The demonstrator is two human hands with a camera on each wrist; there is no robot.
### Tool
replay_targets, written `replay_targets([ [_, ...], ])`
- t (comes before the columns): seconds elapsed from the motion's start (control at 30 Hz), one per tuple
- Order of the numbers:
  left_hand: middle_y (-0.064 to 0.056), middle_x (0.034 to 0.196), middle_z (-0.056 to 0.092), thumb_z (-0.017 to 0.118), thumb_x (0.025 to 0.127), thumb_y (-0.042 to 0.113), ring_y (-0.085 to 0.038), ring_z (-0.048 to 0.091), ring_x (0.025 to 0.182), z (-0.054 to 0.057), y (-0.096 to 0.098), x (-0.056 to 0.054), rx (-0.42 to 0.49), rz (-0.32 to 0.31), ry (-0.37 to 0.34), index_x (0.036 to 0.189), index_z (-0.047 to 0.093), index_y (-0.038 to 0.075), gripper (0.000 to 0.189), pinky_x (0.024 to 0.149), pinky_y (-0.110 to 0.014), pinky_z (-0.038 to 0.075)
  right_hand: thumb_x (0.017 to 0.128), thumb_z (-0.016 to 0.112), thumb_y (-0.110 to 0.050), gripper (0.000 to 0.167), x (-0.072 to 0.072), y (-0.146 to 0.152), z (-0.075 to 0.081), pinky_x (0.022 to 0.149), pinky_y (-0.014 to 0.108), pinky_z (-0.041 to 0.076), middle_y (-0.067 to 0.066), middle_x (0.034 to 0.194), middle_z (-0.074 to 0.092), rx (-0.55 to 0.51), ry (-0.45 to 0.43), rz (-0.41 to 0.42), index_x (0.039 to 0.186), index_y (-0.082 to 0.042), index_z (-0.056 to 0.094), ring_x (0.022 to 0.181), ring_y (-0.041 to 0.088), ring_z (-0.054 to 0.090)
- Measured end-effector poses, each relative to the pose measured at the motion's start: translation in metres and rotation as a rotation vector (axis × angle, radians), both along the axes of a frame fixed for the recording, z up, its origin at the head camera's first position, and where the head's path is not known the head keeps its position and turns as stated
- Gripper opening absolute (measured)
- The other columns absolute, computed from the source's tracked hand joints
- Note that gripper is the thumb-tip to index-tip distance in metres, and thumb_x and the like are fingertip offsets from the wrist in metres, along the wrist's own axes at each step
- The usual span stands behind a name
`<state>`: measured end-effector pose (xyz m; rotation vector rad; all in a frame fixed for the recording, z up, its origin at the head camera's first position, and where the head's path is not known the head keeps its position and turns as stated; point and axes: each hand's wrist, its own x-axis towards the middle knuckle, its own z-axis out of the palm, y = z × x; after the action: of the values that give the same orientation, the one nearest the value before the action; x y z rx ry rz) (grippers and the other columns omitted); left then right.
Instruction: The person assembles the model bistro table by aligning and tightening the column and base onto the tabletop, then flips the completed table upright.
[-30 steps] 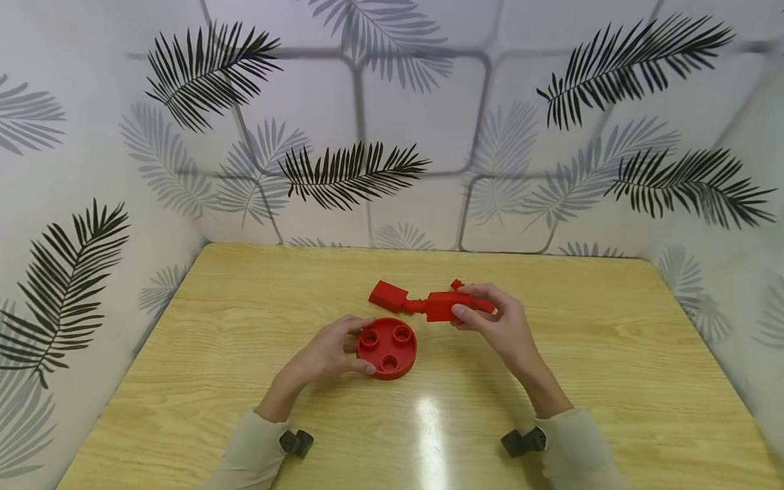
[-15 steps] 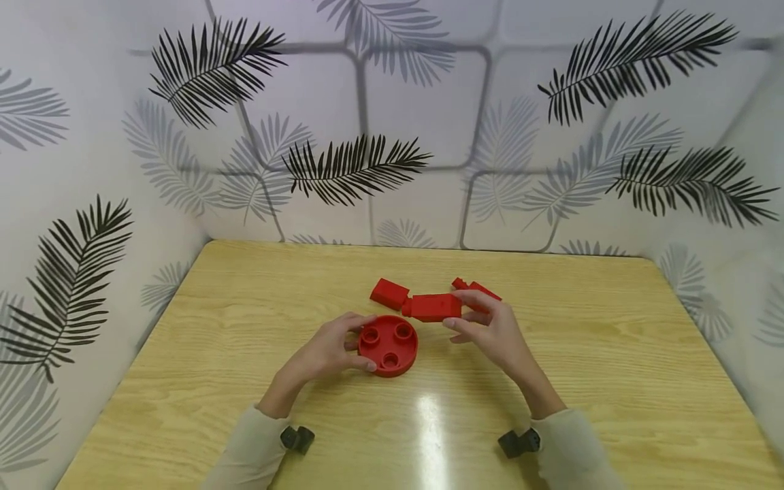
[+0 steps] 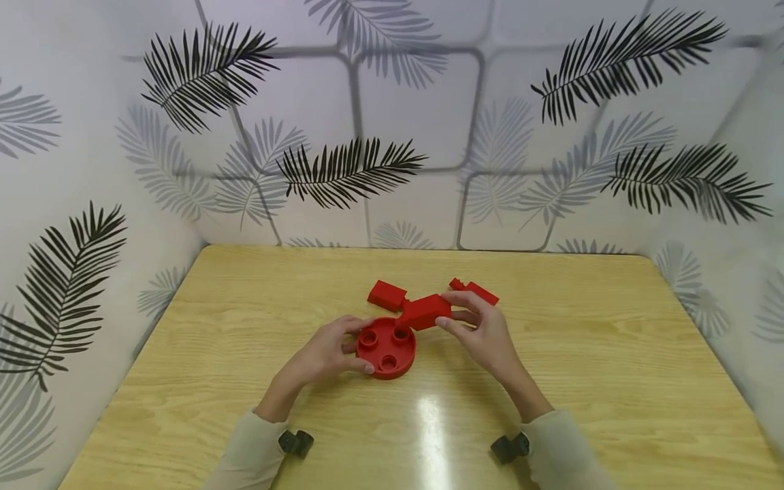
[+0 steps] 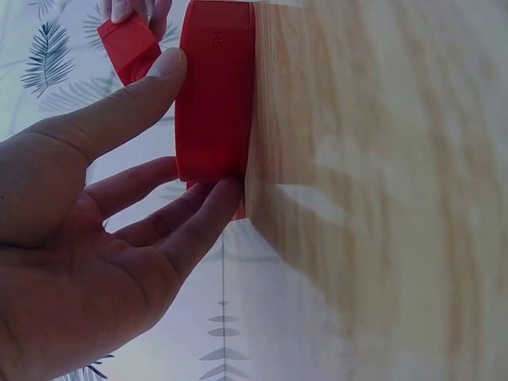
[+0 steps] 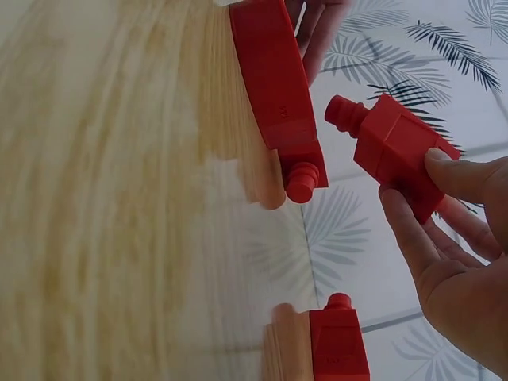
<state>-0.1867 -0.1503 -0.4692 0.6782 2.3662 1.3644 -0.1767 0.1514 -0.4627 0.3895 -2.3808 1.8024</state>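
On the table lies a red round base (image 3: 380, 355), a shallow dish with three ring sockets inside. My left hand (image 3: 324, 352) grips its left rim, thumb at the front and fingers behind; the left wrist view shows the thumb (image 4: 168, 63) on the wall. Raised above the table, my right hand (image 3: 486, 333) pinches a red block with a ribbed neck (image 3: 425, 312). The block is tilted, neck down toward the base's upper right socket. In the right wrist view the neck (image 5: 346, 115) stands apart from the base's wall (image 5: 274, 75).
Behind the base lies a second red necked block (image 3: 386, 295). A third one (image 3: 480, 292) lies at the back right, partly behind my right hand. The wooden table (image 3: 612, 354) meets a leaf-patterned backdrop (image 3: 416, 211) at its far edge.
My right hand has moved left with its red block, and the neck has swung from pointing left to down toward the base. My left hand and the base have stayed in place.
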Motion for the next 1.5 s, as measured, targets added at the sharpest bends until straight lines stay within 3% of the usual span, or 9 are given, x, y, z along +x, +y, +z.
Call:
replay_targets([
  [0.43,-0.021,0.138,0.054,0.088,0.079,0.004,-0.038,0.056,0.128,0.001,-0.001,-0.002,-0.007,0.0,0.002,0.148,0.049,-0.006,0.079,0.099,-0.044,0.055,0.092,0.078,-0.007,0.04,0.003,-0.007,0.003,0.085,0.033,0.061,0.012,0.132,0.066,0.02,-0.026,0.027,0.13,-0.008,0.069,0.108,0.034,0.07],
  [0.77,-0.02,0.137,0.054,0.088,0.08,0.005,-0.039,0.057,0.126,-0.001,-0.002,-0.003,-0.003,0.003,-0.003,0.148,0.049,-0.005,0.08,0.097,-0.043,0.057,0.09,0.08,-0.011,0.04,0.003,-0.013,0.001,0.082,0.035,0.062,0.008,0.126,0.07,0.107,0.051,0.022,0.13,-0.012,0.071,0.106,0.03,0.071],
  [0.83,-0.02,0.137,0.054,0.088,0.079,0.005,-0.039,0.057,0.126,0.0,-0.002,-0.002,-0.003,0.005,-0.007,0.148,0.049,-0.005,0.08,0.097,-0.042,0.057,0.09,0.079,-0.005,0.039,0.007,-0.016,0.01,0.082,0.037,0.062,0.012,0.123,0.071,0.108,0.06,0.026,0.128,-0.007,0.071,0.105,0.032,0.071],
  [1.0,-0.021,0.135,0.054,0.088,0.079,0.002,-0.04,0.059,0.124,-0.001,-0.001,-0.002,0.012,0.007,-0.009,0.148,0.049,-0.007,0.08,0.096,-0.042,0.058,0.087,0.078,0.004,0.041,0.007,-0.021,0.012,0.082,0.044,0.062,0.018,0.123,0.07,0.09,0.084,0.044,0.127,0.001,0.07,0.108,0.034,0.069],
  [1.17,-0.021,0.133,0.055,0.088,0.079,0.003,-0.039,0.06,0.122,-0.001,0.0,-0.002,0.01,0.009,-0.012,0.148,0.049,-0.006,0.08,0.095,-0.041,0.058,0.086,0.081,-0.003,0.042,0.001,-0.018,0.001,0.082,0.042,0.062,0.011,0.123,0.071,0.069,0.129,0.076,0.127,-0.006,0.072,0.111,0.029,0.069],
  [1.5,-0.02,0.137,0.054,0.088,0.079,0.002,-0.04,0.057,0.126,-0.001,-0.001,-0.001,0.0,0.014,-0.015,0.149,0.049,-0.004,0.079,0.097,-0.042,0.057,0.086,0.083,-0.003,0.04,-0.002,-0.019,0.011,0.085,0.039,0.062,0.008,0.119,0.071,0.169,0.213,0.131,0.125,-0.004,0.073,0.111,0.025,0.068],
])
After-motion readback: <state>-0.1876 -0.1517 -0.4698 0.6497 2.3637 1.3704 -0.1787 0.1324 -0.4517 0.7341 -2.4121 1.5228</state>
